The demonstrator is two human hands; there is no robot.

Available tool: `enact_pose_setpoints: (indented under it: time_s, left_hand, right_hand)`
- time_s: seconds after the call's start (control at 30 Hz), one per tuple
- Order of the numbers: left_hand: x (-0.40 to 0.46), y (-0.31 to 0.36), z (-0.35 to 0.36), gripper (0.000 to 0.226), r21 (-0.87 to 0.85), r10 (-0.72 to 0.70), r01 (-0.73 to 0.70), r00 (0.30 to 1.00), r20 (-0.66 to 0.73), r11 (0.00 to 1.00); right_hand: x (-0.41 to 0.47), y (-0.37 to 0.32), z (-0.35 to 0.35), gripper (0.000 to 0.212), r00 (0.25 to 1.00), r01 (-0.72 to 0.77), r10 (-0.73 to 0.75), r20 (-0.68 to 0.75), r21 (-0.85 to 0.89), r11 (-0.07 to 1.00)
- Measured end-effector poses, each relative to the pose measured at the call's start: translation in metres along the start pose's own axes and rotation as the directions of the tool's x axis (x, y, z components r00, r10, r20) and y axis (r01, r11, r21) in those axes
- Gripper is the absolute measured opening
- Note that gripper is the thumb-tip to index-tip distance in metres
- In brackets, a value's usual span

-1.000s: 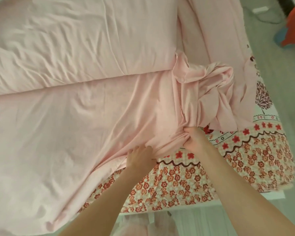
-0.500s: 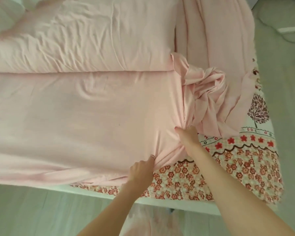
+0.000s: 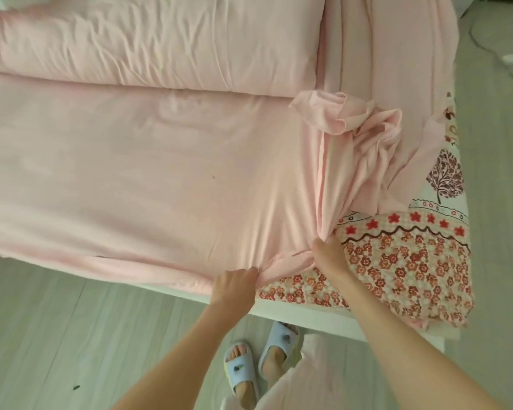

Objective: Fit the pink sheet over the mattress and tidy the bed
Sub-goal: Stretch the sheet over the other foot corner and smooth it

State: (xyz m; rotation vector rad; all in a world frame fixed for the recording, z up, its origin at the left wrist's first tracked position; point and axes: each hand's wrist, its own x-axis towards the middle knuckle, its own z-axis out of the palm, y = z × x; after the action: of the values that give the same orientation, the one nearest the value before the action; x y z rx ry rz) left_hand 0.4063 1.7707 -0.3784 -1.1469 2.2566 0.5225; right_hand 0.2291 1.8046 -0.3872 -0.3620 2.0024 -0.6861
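The pink sheet (image 3: pixel 166 184) lies stretched over most of the mattress, its right part bunched in a crumpled heap (image 3: pixel 365 137). The red-and-white flowered mattress cover (image 3: pixel 403 258) shows bare at the near right corner. My left hand (image 3: pixel 234 287) is closed on the sheet's hem at the near bed edge. My right hand (image 3: pixel 329 253) pinches the gathered sheet edge just right of it, on top of the mattress. Taut folds run between both hands.
A long pink rolled quilt (image 3: pixel 148 45) lies along the far side of the bed. The white bed frame edge (image 3: pixel 323 318) runs below the hands. My feet in pale slippers (image 3: pixel 258 362) stand on the grey floor. A white cable (image 3: pixel 492 51) lies at far right.
The view has shifted down and back, and the near bed edge and floor now show. Both hands have drawn the sheet's edge nearer the bed edge, and the sheet lies flatter.
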Motion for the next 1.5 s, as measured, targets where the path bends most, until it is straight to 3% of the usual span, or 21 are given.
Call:
enact_pose_setpoints:
  time_s: [0.17, 0.37, 0.5, 0.57, 0.7, 0.87, 1.0, 1.07, 1.17, 1.27, 1.33, 1.4, 1.47, 1.5]
  left_hand:
    - [-0.029, -0.007, 0.032, 0.037, 0.055, 0.104, -0.11, 0.99, 0.093, 0.992]
    - [-0.042, -0.017, 0.055, 0.032, 0.028, 0.137, -0.152, 0.945, 0.297, 0.988]
    - [-0.044, -0.021, 0.069, 0.044, -0.003, 0.148, -0.172, 0.842, 0.518, 0.985]
    - [-0.039, -0.021, 0.068, 0.048, -0.01, 0.137, -0.16, 0.808, 0.573, 0.987]
    - [-0.02, -0.014, 0.044, 0.043, -0.113, 0.133, -0.09, 0.872, 0.47, 0.989]
    - [0.016, 0.023, 0.001, 0.035, -0.381, 0.081, -0.053, 0.995, 0.059, 0.923]
    - [0.056, 0.064, -0.036, 0.049, -0.604, -0.09, 0.001, 0.989, -0.118, 0.797]
    - [0.084, 0.087, -0.055, 0.063, -0.621, -0.171, 0.025, 0.969, -0.177, 0.783]
    - [0.122, 0.113, -0.079, 0.077, -0.558, -0.197, 0.013, 0.942, -0.271, 0.83]
    - [0.161, 0.135, -0.097, 0.096, -0.53, -0.213, 0.023, 0.93, -0.301, 0.847]
    - [0.18, 0.143, -0.101, 0.11, -0.487, -0.204, 0.063, 0.948, -0.242, 0.871]
    - [0.196, 0.149, -0.099, 0.112, -0.557, -0.214, 0.128, 0.973, -0.091, 0.821]
    - [0.201, 0.155, -0.093, 0.081, -0.619, -0.232, 0.199, 0.972, 0.027, 0.76]
    - [0.2, 0.159, -0.09, 0.055, -0.585, -0.233, 0.196, 0.972, 0.013, 0.787]
  right_hand:
    - [-0.037, 0.068, 0.003, 0.043, 0.983, -0.183, 0.183, -0.005, -0.045, 0.982]
    - [-0.052, 0.082, 0.012, 0.039, 0.977, -0.213, 0.21, 0.048, 0.067, 0.975]
    - [-0.069, 0.106, 0.007, 0.036, 0.952, -0.262, 0.287, 0.103, -0.207, 0.943]
    - [-0.076, 0.116, -0.001, 0.035, 0.917, -0.334, 0.376, 0.131, -0.262, 0.905]
    - [-0.06, 0.105, -0.026, 0.035, 0.933, -0.302, 0.335, 0.129, -0.226, 0.926]
    - [-0.017, 0.067, -0.064, 0.042, 0.988, -0.145, 0.152, 0.029, -0.173, 0.974]
    - [0.031, 0.049, -0.101, 0.031, 0.993, -0.067, 0.055, -0.104, -0.112, 0.991]
    - [0.063, 0.042, -0.122, 0.027, 0.984, -0.049, 0.041, -0.173, -0.047, 0.998]
    - [0.104, 0.032, -0.149, 0.052, 0.953, 0.009, -0.029, -0.303, -0.067, 0.998]
    - [0.133, 0.024, -0.168, 0.075, 0.945, 0.04, -0.14, -0.297, -0.319, 0.947]
    - [0.143, 0.021, -0.17, 0.06, 0.944, 0.129, -0.254, -0.21, -0.474, 0.871]
    - [0.147, 0.023, -0.166, 0.03, 0.947, 0.232, -0.312, -0.082, -0.502, 0.834]
    - [0.145, 0.024, -0.165, 0.027, 0.96, 0.259, -0.28, 0.014, -0.425, 0.867]
    - [0.143, 0.022, -0.168, 0.027, 0.971, 0.235, -0.237, 0.04, -0.365, 0.901]
